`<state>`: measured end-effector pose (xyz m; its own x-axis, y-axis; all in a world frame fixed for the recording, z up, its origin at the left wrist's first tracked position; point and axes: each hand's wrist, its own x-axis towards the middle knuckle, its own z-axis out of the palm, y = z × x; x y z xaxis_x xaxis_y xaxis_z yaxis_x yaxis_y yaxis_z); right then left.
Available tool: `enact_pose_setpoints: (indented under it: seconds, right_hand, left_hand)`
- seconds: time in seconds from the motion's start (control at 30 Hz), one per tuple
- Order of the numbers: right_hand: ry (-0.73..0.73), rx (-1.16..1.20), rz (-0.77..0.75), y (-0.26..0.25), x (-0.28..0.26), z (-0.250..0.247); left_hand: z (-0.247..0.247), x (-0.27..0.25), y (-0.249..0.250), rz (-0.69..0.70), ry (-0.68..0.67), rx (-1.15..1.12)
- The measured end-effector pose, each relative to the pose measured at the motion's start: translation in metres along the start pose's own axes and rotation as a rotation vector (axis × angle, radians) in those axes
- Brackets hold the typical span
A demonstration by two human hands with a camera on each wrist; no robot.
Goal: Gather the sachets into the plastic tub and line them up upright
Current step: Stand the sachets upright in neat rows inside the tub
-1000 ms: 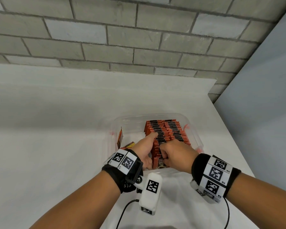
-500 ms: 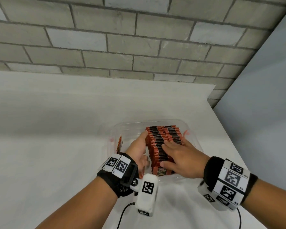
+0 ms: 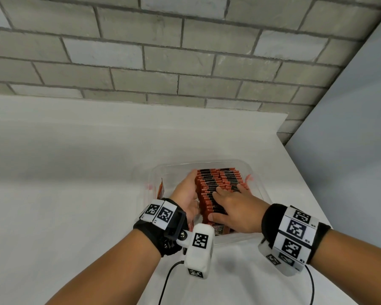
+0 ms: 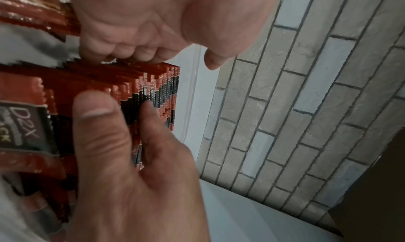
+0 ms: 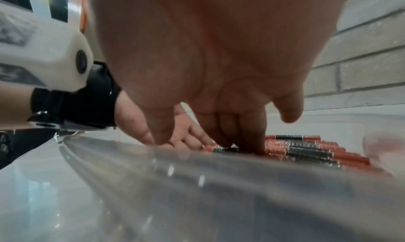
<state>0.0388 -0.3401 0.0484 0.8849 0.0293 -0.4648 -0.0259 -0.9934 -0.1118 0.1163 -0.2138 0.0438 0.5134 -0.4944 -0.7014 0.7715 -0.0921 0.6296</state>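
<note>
A clear plastic tub (image 3: 174,170) stands on the white table and holds two rows of upright red-and-black sachets (image 3: 227,179). My left hand (image 3: 189,188) lies with straight fingers against the left side of the rows. My right hand (image 3: 231,203) rests flat on the sachet tops. In the left wrist view the left hand (image 4: 131,124) has thumb and fingers along the sachets (image 4: 153,75). Seen from the right wrist, the right hand (image 5: 230,138) touches the sachets (image 5: 306,148) with its fingertips, beyond the tub's near rim (image 5: 197,176). One lone sachet (image 3: 161,189) leans at the tub's left wall.
The table (image 3: 75,216) stretches wide to the left of the tub. Its right edge (image 3: 306,172) runs close past the tub, with a grey wall beyond. A brick wall (image 3: 185,62) stands behind. Two black cables (image 3: 167,280) trail off the wrist cameras near me.
My right hand has uncurled from a fist at the near end and now lies flat farther along the sachet tops. My left hand has slid farther along the left side of the rows.
</note>
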Motion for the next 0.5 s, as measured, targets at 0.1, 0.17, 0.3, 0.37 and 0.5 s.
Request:
enact_pose_setpoints:
  seconds: [0.1,0.17,0.3,0.37,0.5]
  right_hand:
    - [0.044,0.053,-0.017,0.004,0.006,-0.007]
    - [0.054,0.058,-0.001,0.005,0.008,-0.014]
    - [-0.045,-0.012,0.044,-0.003,0.011,-0.018]
    - [-0.038,0.024,0.038,-0.005,0.011,-0.020]
    - [-0.027,0.055,0.052,-0.003,0.013,-0.027]
  left_hand:
    - [0.000,0.001,0.000,-0.012,-0.005,-0.035]
    - [0.000,0.001,0.001,-0.014,-0.005,-0.050]
    - [0.003,0.000,-0.001,-0.009,-0.007,-0.042]
    - [0.003,0.002,-0.001,-0.020,0.008,-0.042]
    - [0.002,-0.004,0.004,-0.008,0.037,-0.016]
